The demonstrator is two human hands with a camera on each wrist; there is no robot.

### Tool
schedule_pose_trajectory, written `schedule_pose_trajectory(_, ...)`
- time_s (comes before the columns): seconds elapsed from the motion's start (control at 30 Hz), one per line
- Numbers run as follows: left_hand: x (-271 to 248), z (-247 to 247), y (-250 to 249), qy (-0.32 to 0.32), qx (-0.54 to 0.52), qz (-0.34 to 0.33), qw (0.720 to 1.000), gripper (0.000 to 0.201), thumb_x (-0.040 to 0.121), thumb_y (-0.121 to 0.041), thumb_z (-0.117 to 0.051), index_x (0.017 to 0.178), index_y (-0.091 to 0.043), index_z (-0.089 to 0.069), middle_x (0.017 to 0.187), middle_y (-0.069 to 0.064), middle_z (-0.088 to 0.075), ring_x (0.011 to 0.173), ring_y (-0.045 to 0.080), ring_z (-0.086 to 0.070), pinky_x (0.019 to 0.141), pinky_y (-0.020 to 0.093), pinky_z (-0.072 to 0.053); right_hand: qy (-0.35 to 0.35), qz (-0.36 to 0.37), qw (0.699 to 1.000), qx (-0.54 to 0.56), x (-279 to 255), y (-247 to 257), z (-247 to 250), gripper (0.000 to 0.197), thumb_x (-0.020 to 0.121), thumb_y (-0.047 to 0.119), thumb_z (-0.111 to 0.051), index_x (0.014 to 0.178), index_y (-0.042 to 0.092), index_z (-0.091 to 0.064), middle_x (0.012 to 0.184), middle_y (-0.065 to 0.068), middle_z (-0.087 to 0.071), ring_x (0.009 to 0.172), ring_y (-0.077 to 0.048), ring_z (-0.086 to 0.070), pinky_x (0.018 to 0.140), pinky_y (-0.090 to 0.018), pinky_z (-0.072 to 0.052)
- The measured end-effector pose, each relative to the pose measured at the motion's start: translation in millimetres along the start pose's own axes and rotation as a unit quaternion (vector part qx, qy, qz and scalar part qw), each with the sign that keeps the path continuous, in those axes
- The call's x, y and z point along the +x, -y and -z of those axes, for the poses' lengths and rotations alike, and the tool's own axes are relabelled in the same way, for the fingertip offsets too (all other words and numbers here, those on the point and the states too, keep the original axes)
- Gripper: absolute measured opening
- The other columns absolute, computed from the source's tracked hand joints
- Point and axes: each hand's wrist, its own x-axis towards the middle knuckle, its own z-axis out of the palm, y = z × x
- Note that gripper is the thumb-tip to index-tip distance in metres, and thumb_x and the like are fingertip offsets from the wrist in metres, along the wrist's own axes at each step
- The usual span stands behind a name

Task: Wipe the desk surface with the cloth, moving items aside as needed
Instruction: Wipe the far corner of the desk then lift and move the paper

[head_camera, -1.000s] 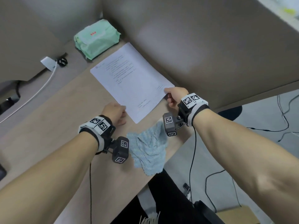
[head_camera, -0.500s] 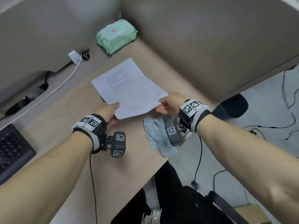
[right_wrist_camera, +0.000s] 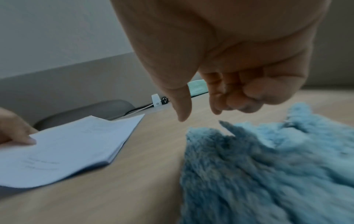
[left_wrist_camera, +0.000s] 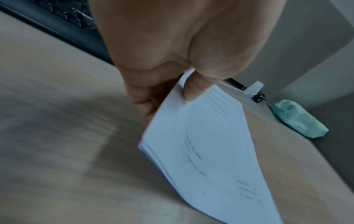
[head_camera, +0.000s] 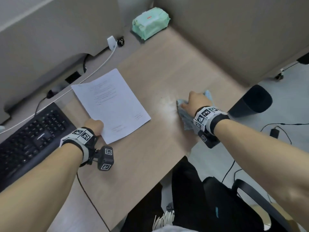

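Note:
A stack of printed white paper [head_camera: 112, 104] lies slanted left of the middle of the wooden desk [head_camera: 167, 72]. My left hand [head_camera: 94, 126] pinches its near corner, thumb on top and fingers beneath, as the left wrist view shows on the paper [left_wrist_camera: 206, 151]. A fluffy light-blue cloth [head_camera: 186, 118] is bunched near the desk's right edge. My right hand [head_camera: 194, 101] sits on top of it with fingers curled. In the right wrist view the cloth [right_wrist_camera: 268, 166] rises to the curled fingers [right_wrist_camera: 239, 104], and the thumb hangs just off it. A pale smear shows on the desk left of the cloth.
A black keyboard [head_camera: 30, 136] lies at the left. A green wipes pack [head_camera: 150, 22] sits in the far corner, with a white charger [head_camera: 111, 41] and its cable nearby. Grey partitions wall the back and right. A dark bin [head_camera: 250, 101] stands on the floor beyond the desk's right edge.
My right hand let go of the paper and went onto the cloth, now further from me along the right edge. My left hand carried the paper left towards the keyboard.

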Motion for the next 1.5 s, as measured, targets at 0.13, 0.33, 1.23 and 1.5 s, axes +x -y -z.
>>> schedule_pose_trajectory(0.13,-9,3,-5,-0.031,0.017,-0.006,0.999,0.046,0.079,-0.023,-0.054,0.117,0.002,-0.057,0.109,0.019,-0.065,0.090,0.037,-0.064,0.082,0.039,-0.053,0.046,-0.037,0.996,-0.069,-9,-16,-14,0.055,0.086,0.047,-0.063,0.129,0.017,-0.048,0.138,-0.016,-0.045,0.117,-0.038,-0.054,0.098,-0.045,-0.047)
schedule_pose_trajectory(0.33,-11,4,-34,-0.098,0.082,-0.019,0.992,0.072,0.077,-0.041,-0.056,0.136,-0.004,-0.039,0.131,0.019,-0.054,0.109,0.042,-0.058,0.093,0.051,-0.050,0.072,-0.017,0.994,-0.076,-12,-14,-31,0.047,0.088,0.031,-0.061,0.131,0.018,-0.046,0.140,-0.013,-0.038,0.115,-0.041,-0.049,0.089,-0.046,-0.048)
schedule_pose_trajectory(1.23,-10,-108,-191,-0.030,0.305,-0.232,0.923,0.037,0.087,-0.026,-0.054,0.118,-0.006,-0.051,0.138,0.015,-0.042,0.122,0.040,-0.042,0.097,0.047,-0.043,0.063,0.367,0.922,-0.108,134,55,1,0.083,0.084,0.028,-0.065,0.154,0.021,-0.022,0.166,-0.005,0.000,0.151,-0.035,0.004,0.118,-0.060,-0.003)
schedule_pose_trajectory(1.5,-7,-101,-192,-0.030,0.278,-0.241,0.929,0.037,0.086,-0.020,-0.051,0.121,-0.009,-0.052,0.128,0.012,-0.053,0.116,0.035,-0.046,0.093,0.040,-0.044,0.026,0.277,0.953,-0.117,194,7,39,0.082,0.083,0.019,-0.065,0.154,0.024,-0.024,0.166,-0.002,-0.004,0.151,-0.032,-0.003,0.119,-0.057,-0.012)
